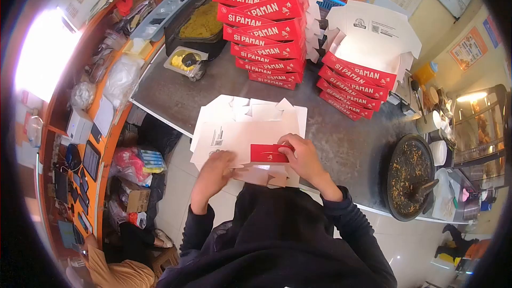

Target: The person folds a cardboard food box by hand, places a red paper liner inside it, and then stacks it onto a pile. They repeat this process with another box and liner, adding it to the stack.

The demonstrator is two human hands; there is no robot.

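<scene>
A flat, partly folded cardboard food box point(240, 133) lies at the near edge of the table, its pale side up, with a red printed flap point(268, 153) turned inward. My right hand point(305, 159) pinches the right end of that flap between thumb and fingers. At the box's near left edge is my left hand point(214, 175), blurred by motion, so its grip does not show clearly. More unfolded card sheets lie beneath and behind this box. Beyond them rises a tall stack of folded red boxes point(266, 32). A shorter stack of red boxes point(354, 82), the top one open, stands to its right.
A stone mortar point(409, 176) with a pestle sits at the right. Back left are a black tray of yellowish food point(200, 18) and a small clear container point(185, 61). An orange counter point(104, 144) runs along the left, where another person point(114, 266) sits low.
</scene>
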